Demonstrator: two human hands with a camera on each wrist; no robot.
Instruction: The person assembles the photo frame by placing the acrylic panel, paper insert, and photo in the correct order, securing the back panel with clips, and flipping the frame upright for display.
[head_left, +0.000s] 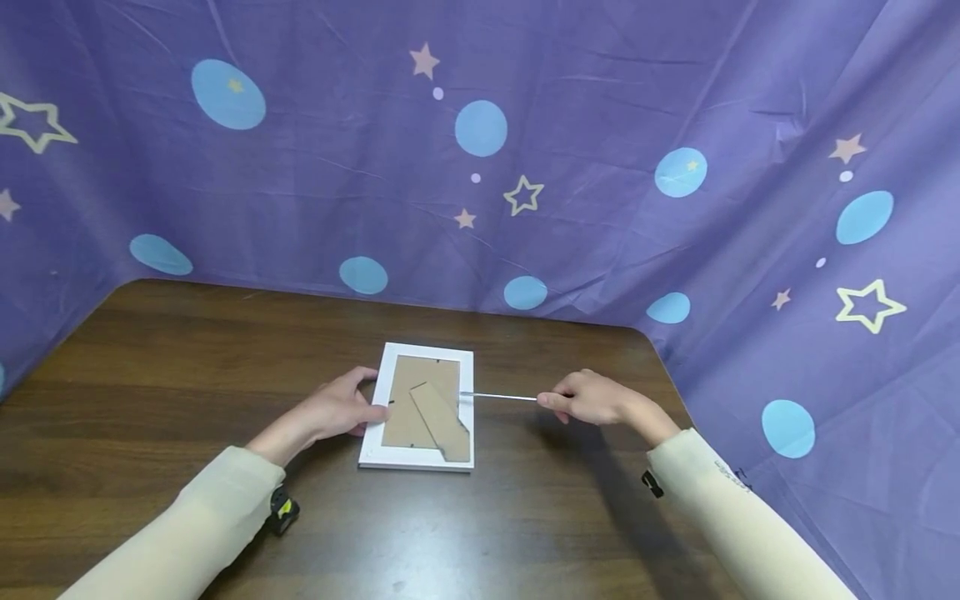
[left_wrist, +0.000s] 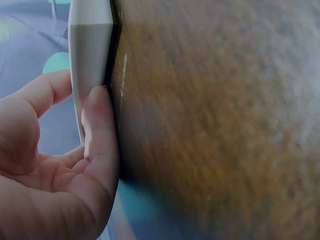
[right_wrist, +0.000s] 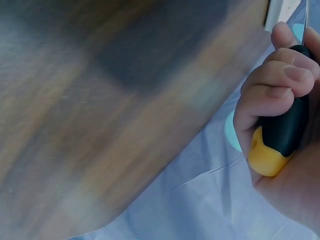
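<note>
A white picture frame (head_left: 378, 400) lies face down on the table, its brown backing board (head_left: 408, 371) and slanted easel stand (head_left: 442, 421) uppermost. My left hand (head_left: 341, 406) holds the frame by its left edge, thumb on the back rim. In the left wrist view, that hand's fingers (left_wrist: 100, 115) lie against the frame's white side (left_wrist: 90, 55). My right hand (head_left: 592, 397) grips a screwdriver; its black and yellow handle (right_wrist: 285, 125) shows in the right wrist view. The metal shaft (head_left: 506, 397) points left, its tip at the inner edge of the frame's right rim.
The brown wooden table (head_left: 225, 358) has rounded far corners. A purple curtain (head_left: 570, 100) with stars and blue ovals hangs behind it and along both sides. Small black devices (head_left: 282, 510) sit at both wrists by the pale sleeves (head_left: 217, 508).
</note>
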